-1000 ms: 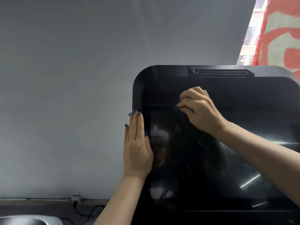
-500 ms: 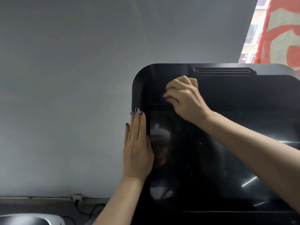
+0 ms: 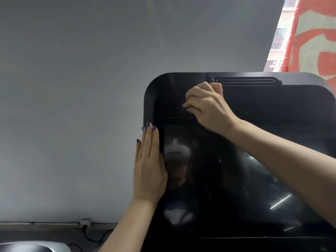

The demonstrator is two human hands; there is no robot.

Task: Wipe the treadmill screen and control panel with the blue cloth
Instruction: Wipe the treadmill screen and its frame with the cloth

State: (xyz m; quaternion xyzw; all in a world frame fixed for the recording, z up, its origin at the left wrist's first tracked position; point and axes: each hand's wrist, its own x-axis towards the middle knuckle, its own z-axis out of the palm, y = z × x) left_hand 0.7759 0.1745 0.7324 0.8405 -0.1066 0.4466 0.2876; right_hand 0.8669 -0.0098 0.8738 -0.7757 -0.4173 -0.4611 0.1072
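The black treadmill console fills the right half of the view, its glossy screen (image 3: 254, 188) set below a dark top bezel (image 3: 169, 91). My right hand (image 3: 209, 108) is curled against the bezel near the top left of the screen, its fingers bunched round a dark blue cloth (image 3: 185, 108) of which only a small edge shows under the fingertips. My left hand (image 3: 150, 166) lies flat with straight fingers along the console's left edge, thumb side on the screen border.
A plain grey wall (image 3: 72, 106) stands behind the console. A vent slot (image 3: 245, 81) sits in the console's top edge. A wall socket with cables (image 3: 85, 222) is low on the wall, and a grey rounded object (image 3: 34, 247) lies at the bottom left.
My right hand has slid up and to the left with the cloth, from the screen's upper edge onto the top bezel. My left hand has stayed on the left edge.
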